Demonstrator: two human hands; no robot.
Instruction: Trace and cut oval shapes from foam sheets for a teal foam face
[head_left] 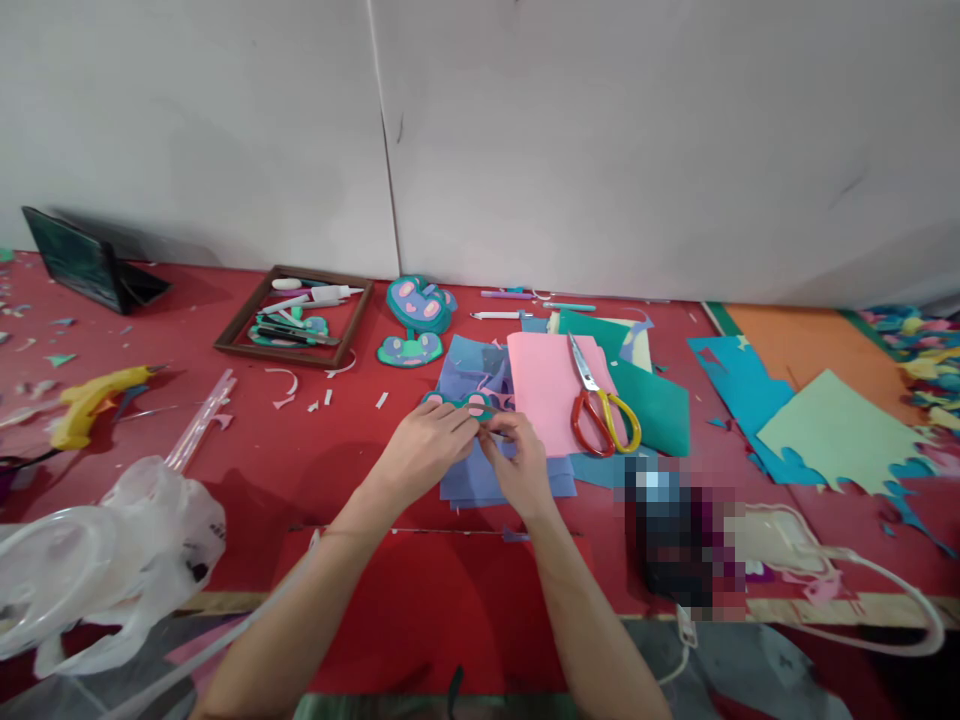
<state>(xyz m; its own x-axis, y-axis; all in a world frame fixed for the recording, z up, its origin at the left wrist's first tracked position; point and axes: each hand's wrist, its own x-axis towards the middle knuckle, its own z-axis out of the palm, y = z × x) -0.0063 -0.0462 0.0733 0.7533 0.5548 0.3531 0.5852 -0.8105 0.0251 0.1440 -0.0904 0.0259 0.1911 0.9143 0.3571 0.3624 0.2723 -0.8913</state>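
Both my hands meet over a stack of blue sheets. Under the fingers of my left hand is a teal cutout with pink ovals, which this hand grips from above; much of it is covered. My right hand has its thumb and fingers pinched together at the cutout's near right side, on something too small to make out. Just right of the hands, pink sheets lie with scissors on top, their red and yellow handles towards me. Beyond the left hand rest a finished-looking teal frog-like cutout and layered cutouts.
A brown frame encloses pens and a glue bottle. On the left lie a yellow glue gun, clear sticks and a plastic bag. Green, orange and pale green sheets spread rightwards. A tablet stands far left.
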